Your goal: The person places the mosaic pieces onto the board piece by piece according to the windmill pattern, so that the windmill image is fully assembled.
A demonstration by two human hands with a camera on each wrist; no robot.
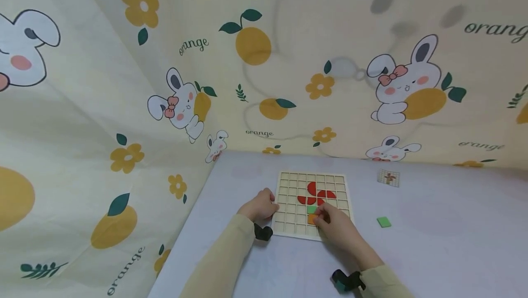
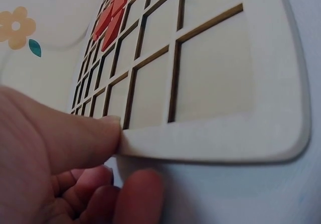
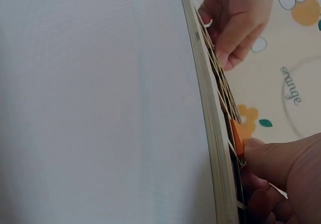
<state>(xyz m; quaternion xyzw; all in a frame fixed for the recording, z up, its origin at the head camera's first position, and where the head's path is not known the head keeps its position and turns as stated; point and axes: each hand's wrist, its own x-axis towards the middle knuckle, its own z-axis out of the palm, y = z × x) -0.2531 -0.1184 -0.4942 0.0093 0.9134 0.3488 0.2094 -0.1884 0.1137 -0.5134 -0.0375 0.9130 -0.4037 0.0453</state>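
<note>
A pale wooden grid board (image 1: 290, 229) lies on the table, with several red rounded pieces (image 1: 311, 189) and a green square tile (image 1: 311, 209) in its cells. My right hand (image 1: 339, 227) pinches an orange square tile (image 3: 239, 135) between thumb and fingers at a cell just below the green tile. In the right wrist view the orange tile stands tilted at the grid. At the board's left edge, my left hand (image 1: 260, 205) grips the rim, thumb on top and the other fingers curled beside it (image 2: 60, 148).
A loose green square tile (image 1: 384, 222) lies on the table to the right of the board. Behind it is a small card (image 1: 388, 178) with a grid and a red-brown pinwheel-like pattern. A printed cloth (image 1: 288, 68) with rabbits and oranges rises behind and at the left.
</note>
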